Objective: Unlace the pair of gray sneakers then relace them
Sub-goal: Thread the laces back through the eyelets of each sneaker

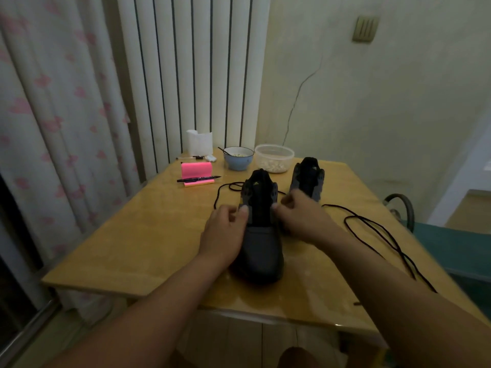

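A dark gray sneaker (259,251) stands in the middle of the wooden table (138,235), toe toward me. My left hand (225,229) pinches its left eyelet edge and my right hand (300,216) pinches the right edge, fingers curled. A black lace (223,192) runs from the shoe toward the far left. The second gray sneaker (308,179) stands behind and to the right, with no lace visible in it. A loose black lace (377,232) lies in loops on the table to the right.
At the back of the table are a blue bowl (238,158), a clear plastic tub (274,158), pink sticky notes (197,172) with a black pen (198,179), and a white paper holder (199,144). A chair (398,208) stands beside the table's right edge.
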`<state>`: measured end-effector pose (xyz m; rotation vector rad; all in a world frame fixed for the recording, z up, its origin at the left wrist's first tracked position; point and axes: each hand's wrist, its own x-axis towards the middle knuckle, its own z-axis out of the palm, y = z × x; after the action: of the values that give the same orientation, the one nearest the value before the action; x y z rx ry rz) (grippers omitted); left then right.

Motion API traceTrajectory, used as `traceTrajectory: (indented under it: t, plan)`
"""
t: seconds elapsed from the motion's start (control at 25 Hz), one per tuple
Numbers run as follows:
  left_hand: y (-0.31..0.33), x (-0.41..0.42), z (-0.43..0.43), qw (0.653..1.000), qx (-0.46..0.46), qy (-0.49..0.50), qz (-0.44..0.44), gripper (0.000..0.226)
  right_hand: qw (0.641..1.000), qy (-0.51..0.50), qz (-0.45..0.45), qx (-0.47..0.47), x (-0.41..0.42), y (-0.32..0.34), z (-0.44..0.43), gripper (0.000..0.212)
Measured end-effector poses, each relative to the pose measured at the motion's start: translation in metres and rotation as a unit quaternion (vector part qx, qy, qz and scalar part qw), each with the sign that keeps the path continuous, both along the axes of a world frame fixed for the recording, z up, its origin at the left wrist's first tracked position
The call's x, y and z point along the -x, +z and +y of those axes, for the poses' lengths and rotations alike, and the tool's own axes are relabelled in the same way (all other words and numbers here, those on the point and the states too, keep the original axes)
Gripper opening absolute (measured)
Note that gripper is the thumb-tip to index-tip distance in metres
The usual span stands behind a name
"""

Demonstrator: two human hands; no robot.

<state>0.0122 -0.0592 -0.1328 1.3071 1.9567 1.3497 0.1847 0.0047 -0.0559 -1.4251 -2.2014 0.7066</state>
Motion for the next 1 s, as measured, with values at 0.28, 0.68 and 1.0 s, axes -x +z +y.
traceTrajectory:
  t: [0.28,0.68,1.0]
  plan:
    - [0.084,0.028,0.061,0.985,0.116,-0.046,-0.120,0.044,0.990,-0.002,-0.123,-0.063,0.062,0.036,0.083,0.039]
    - [0.102,0.021,0.098,0.993,-0.052,-0.083,-0.064,0.003,0.881,0.036,0.423,0.208,0.019,0.076,0.067,0.019]
    - [0.149,-0.023,0.100,0.981,0.017,-0.188,0.053,0.034,0.927,0.034,0.366,0.079,-0.009,0.140,0.065,0.022]
